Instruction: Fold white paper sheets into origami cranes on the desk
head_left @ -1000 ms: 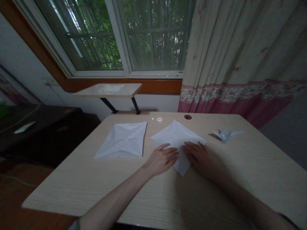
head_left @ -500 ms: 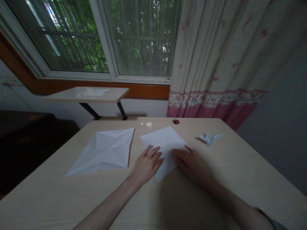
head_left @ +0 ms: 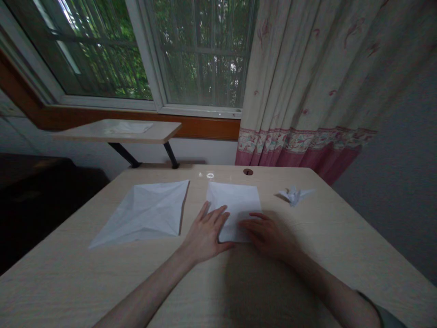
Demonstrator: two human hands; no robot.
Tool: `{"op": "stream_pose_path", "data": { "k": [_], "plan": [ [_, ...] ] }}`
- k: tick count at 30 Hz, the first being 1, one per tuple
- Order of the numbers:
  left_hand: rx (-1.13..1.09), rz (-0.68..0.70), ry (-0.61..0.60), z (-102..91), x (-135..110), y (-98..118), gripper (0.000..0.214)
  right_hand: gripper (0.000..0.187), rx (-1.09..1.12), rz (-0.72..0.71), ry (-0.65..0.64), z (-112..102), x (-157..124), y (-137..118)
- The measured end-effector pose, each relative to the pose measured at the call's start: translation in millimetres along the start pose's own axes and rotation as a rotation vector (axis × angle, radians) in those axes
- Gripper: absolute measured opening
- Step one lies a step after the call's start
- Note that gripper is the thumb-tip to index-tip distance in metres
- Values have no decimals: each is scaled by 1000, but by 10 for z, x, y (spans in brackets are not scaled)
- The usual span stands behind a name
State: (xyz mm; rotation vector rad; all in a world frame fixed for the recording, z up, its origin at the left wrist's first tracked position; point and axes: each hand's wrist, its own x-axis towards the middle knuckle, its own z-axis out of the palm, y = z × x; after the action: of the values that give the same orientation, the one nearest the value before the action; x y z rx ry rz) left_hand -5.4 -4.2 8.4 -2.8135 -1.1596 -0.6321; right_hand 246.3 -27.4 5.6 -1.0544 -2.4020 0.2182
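Observation:
A white square sheet of paper [head_left: 235,205] lies flat on the light wooden table [head_left: 102,282], its edges now square to me. My left hand [head_left: 206,232] rests on its near left edge with fingers spread flat. My right hand [head_left: 264,234] lies on the near right corner, fingers stretched out on the sheet. Neither hand grips anything.
A larger creased white sheet [head_left: 143,214] lies to the left. A small folded paper crane [head_left: 295,195] sits at the far right. A cable hole [head_left: 248,171] marks the far edge. Behind stand a small shelf [head_left: 119,131], a window and a patterned curtain [head_left: 307,91].
The sheet under my hands has turned from a diamond position to lying square with the table. Both hands shifted with it; the camera view moved slightly.

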Motion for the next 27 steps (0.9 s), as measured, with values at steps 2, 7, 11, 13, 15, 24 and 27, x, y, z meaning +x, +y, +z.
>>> {"op": "stream_pose_path", "data": {
  "k": [2, 7, 11, 13, 15, 24, 27],
  "plan": [
    [-15, 26, 2, -10, -2, -6, 74, 34, 11, -8, 3, -1, -4, 10],
    [-73, 165, 1, -14, 4, -47, 36, 32, 14, 20, 9, 2, -9, 33],
    [-116, 258, 37, 7, 4, -56, 21, 31, 16, -10, 25, -5, -15, 41],
    [-122, 267, 73, 12, 7, -50, 21, 29, 4, -23, 35, -16, -16, 39],
    [-121, 266, 93, 11, 13, -41, 24, 26, -6, -36, 33, -31, -15, 34],
    [-12, 82, 98, 44, 26, -44, 21, 22, -31, -93, 110, -57, -26, 24],
    [0, 3, 94, 49, 25, -59, 19, 20, -67, -68, 145, -27, -37, 45]
  ]
}}
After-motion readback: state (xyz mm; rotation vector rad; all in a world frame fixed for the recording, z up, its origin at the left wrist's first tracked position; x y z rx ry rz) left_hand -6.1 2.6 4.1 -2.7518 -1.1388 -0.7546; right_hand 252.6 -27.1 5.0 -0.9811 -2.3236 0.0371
